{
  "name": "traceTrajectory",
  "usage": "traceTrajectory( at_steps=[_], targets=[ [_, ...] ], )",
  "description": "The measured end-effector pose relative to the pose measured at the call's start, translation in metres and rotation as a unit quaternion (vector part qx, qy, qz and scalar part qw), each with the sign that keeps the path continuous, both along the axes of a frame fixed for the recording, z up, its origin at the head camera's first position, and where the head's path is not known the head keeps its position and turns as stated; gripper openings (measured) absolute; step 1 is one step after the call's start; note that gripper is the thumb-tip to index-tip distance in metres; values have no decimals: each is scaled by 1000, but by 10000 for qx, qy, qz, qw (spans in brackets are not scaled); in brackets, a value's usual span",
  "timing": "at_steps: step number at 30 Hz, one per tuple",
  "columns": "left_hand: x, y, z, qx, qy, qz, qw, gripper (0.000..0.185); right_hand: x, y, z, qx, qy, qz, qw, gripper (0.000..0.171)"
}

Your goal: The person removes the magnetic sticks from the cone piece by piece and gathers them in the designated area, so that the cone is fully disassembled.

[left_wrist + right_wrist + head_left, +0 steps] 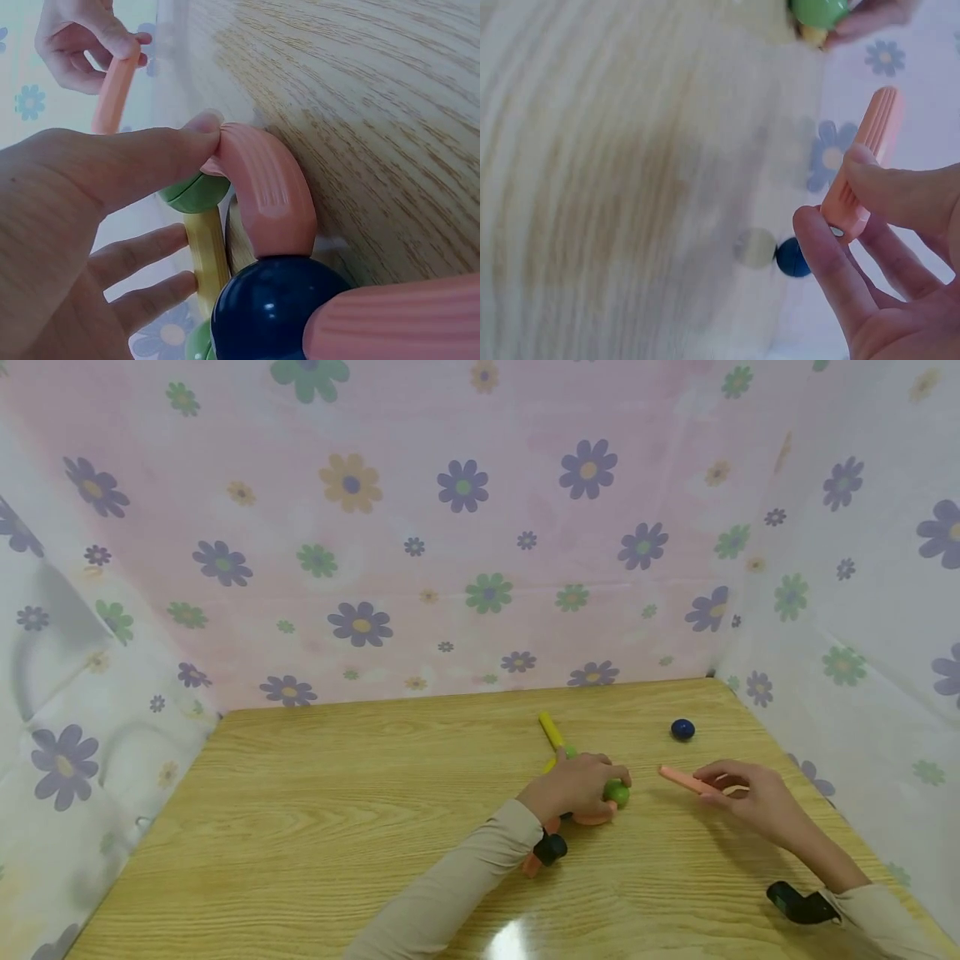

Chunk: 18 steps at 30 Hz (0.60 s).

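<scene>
L hand [576, 783], ctr-right of head frame, is holding a multi-piece build. Grip is narrow at the thumb: in the L wrist view thumb tip is pressing the upper end of the curved pink piece [274, 191], right next to the upper green ball [196, 196]; two fingertips are touching the yellow rod [208, 255] lower down. Index finger is hiding behind the thumb there, so can't tell its exact contact.

Build, same view: curved pink pc is joining the navy ball [274, 311] at bottom ctr; straight pink piece [405, 322] is running from that ball to the lower right edge. Yellow rod is sitting between the upper green ball and the lower green ball [199, 345], bottom left-of-ctr. Can't tell if the build is resting on the tabletop [337, 810]. 2nd yellow rod [552, 729] is sticking out past the L hand, toward the back edge, in the head frame.

R hand [757, 797], right side of head frame, is pinching the loose pink stick [682, 779], thumb on its face, fingertip at the near end. Stick is tilting, far end pointing at the build, well apart from it. Loose navy ball [682, 730] is sitting on the tabletop, upper right of the L hand. Floral cloth [420, 577] is filling the top of the frame.
</scene>
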<state>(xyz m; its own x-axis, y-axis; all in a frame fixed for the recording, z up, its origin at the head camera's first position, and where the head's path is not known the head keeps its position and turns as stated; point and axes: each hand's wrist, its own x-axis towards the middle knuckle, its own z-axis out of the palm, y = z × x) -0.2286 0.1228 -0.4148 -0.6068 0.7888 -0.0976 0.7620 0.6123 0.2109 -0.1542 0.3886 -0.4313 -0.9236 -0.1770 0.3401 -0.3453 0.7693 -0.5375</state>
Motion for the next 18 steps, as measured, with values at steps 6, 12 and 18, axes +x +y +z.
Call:
traceTrajectory(
  at_steps=[6,12,18],
  targets=[
    [0,-1,1,-14,-6,27,10000,36,-4,21,2,-482,-382,96,9981,21],
    [0,0,0,-18,-12,30,10000,37,-7,40,9,-900,-859,-156,9921,23],
    [1,-2,0,-7,2,51,10000,37,-17,61,11,-1225,-1190,-452,9843,29]
  ],
)
